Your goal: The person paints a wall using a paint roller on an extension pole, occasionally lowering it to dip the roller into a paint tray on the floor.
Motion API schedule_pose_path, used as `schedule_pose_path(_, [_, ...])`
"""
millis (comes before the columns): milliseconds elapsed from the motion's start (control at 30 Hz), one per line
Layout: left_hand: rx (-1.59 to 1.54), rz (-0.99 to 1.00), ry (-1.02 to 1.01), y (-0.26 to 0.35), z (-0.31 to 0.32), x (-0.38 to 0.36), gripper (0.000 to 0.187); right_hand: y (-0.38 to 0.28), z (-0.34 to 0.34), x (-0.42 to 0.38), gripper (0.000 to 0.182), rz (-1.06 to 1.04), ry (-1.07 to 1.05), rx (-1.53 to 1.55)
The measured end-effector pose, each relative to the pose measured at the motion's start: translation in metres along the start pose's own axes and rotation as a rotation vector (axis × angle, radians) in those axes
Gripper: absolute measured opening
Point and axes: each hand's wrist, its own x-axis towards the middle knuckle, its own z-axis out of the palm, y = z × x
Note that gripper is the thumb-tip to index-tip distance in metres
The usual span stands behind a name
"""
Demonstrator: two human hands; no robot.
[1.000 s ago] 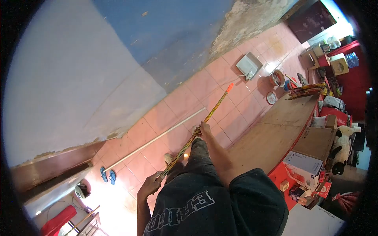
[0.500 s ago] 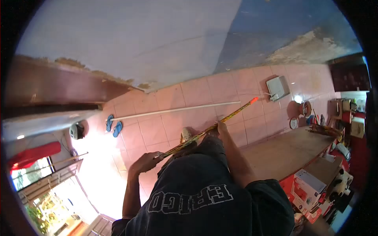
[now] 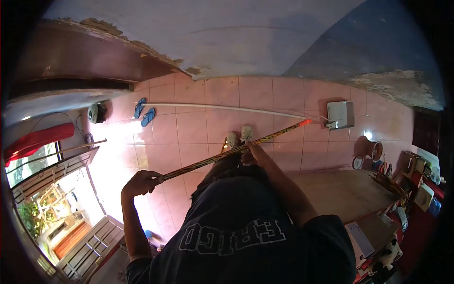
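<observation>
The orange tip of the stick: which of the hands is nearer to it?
Right. The right hand grips the stick near its middle, closer to the orange tip; the left hand holds the opposite end.

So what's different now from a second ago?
Mostly the view swung: the wall now runs across the top, and the floor and white pipe sit level, with the doorway showing at lower left. The stick tilted flatter in the picture. The left hand still grips its near end, and the right hand still holds it further along. The sandals and table stayed put.
</observation>
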Motion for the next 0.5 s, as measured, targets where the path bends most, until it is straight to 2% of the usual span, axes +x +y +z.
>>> schedule_pose_path(167, [-0.057, 0.009, 0.014, -0.001, -0.004, -0.001, 0.034, -0.012, -0.010, -0.008, 0.059, 0.009, -0.087, -0.024])
schedule_pose_path(300, [-0.040, 0.010, 0.013, 0.013, -0.009, -0.003, 0.035, -0.018, -0.018, -0.010, 0.058, 0.021, -0.071, -0.022])
schedule_pose_path(400, [-0.069, 0.011, 0.019, 0.009, -0.009, 0.000, 0.035, -0.014, -0.022, 0.004, 0.056, 0.003, -0.155, 0.037])
schedule_pose_path(500, [-0.027, -0.004, -0.007, 0.008, -0.009, 0.000, 0.031, -0.016, -0.018, -0.007, 0.056, -0.096, -0.074, 0.014])
